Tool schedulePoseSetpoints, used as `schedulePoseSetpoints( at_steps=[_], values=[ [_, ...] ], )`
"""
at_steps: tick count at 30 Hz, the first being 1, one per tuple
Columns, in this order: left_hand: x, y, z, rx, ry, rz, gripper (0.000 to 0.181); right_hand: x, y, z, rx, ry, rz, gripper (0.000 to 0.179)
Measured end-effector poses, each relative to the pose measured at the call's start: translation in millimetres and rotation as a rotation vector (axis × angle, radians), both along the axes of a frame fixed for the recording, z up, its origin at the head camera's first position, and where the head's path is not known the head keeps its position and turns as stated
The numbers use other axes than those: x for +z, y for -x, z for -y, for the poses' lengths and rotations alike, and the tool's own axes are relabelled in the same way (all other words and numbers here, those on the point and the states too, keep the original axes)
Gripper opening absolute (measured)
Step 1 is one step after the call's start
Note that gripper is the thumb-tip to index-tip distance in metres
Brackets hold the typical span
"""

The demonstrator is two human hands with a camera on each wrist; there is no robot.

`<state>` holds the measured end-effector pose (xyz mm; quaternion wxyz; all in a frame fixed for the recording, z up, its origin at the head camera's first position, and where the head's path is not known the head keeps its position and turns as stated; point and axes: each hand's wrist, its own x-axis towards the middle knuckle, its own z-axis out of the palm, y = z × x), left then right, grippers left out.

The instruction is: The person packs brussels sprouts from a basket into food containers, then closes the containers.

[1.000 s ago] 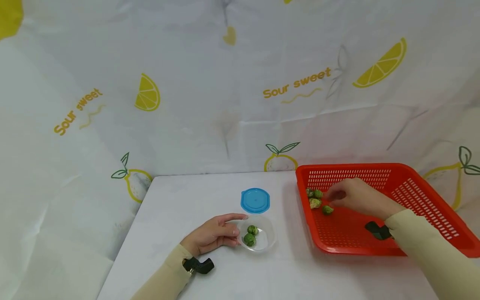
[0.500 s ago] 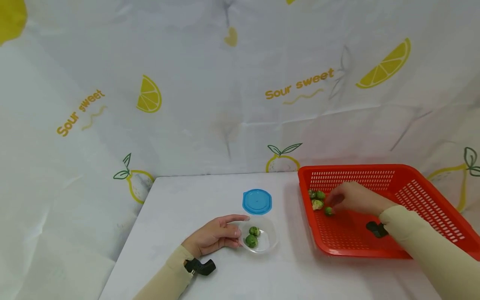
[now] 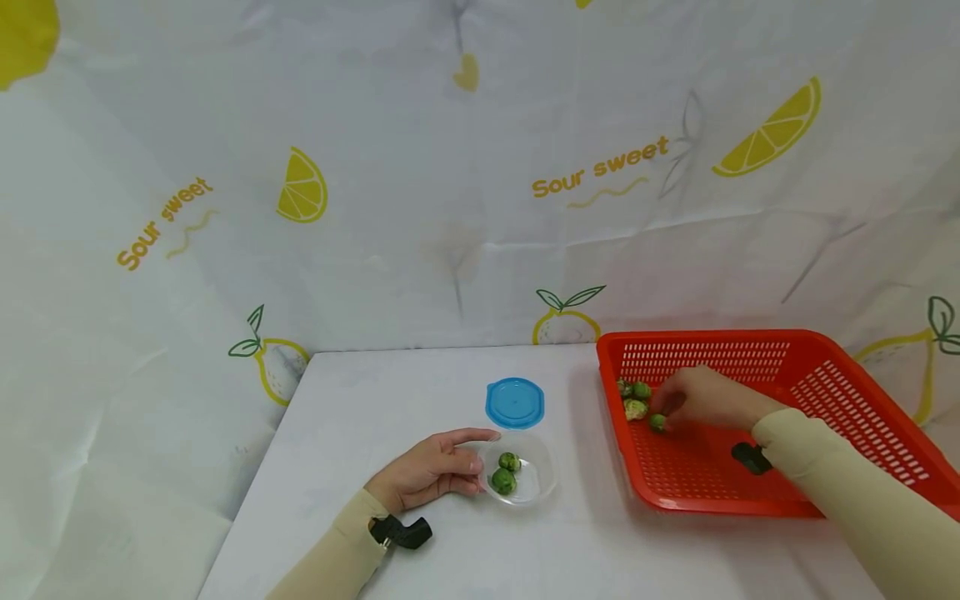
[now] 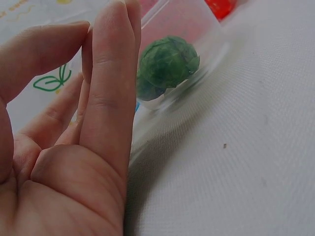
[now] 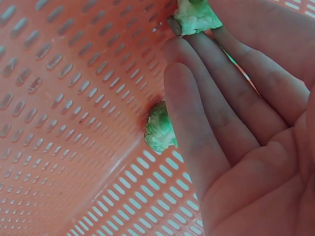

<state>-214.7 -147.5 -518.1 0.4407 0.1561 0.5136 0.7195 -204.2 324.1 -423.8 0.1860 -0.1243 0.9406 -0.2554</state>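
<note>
My left hand (image 3: 431, 468) holds the left side of a small clear plastic container (image 3: 542, 471), fingers and thumb at its wall. Two green Brussels sprouts lie inside, the nearer one (image 3: 503, 481) larger than the farther one (image 3: 509, 462). In the left wrist view a sprout (image 4: 167, 61) shows through the clear wall. Inside the red basket (image 3: 697, 502), my right hand (image 3: 705, 398) pinches a Brussels sprout (image 3: 657, 422) between thumb and fingertips. That sprout (image 5: 194, 18) is partly covered by fingers in the right wrist view. Several more sprouts, one of them pale yellowish (image 3: 635, 409), sit by the basket's left wall.
A blue lid (image 3: 514, 403) lies flat on the white table (image 3: 390, 392) behind the container. The slotted basket fills the table's right side, its walls raised around the right hand. A white lemon-print cloth (image 3: 420, 208) hangs along the back.
My right hand has moved slightly down onto the sprout and now pinches it. The left hand stays at the container. The whole head view has shifted a little.
</note>
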Motion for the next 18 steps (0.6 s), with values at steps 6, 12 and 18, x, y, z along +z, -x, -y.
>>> schedulePoseSetpoints(
  at_steps=[6, 12, 18],
  values=[
    [-0.6, -0.1, 0.7, 0.001, 0.0, -0.005, 0.063, -4.0, 3.1, -1.1, -0.014, -0.007, 0.002, 0.021],
    [-2.1, 0.7, 1.0, 0.006, -0.004, -0.007, 0.062, -7.2, 5.2, -1.7, -0.016, -0.026, 0.001, 0.02],
    [-3.0, 1.4, 0.4, 0.012, -0.002, -0.01, 0.061, -5.4, 4.7, 1.2, -0.021, -0.031, 0.002, 0.019]
  ],
)
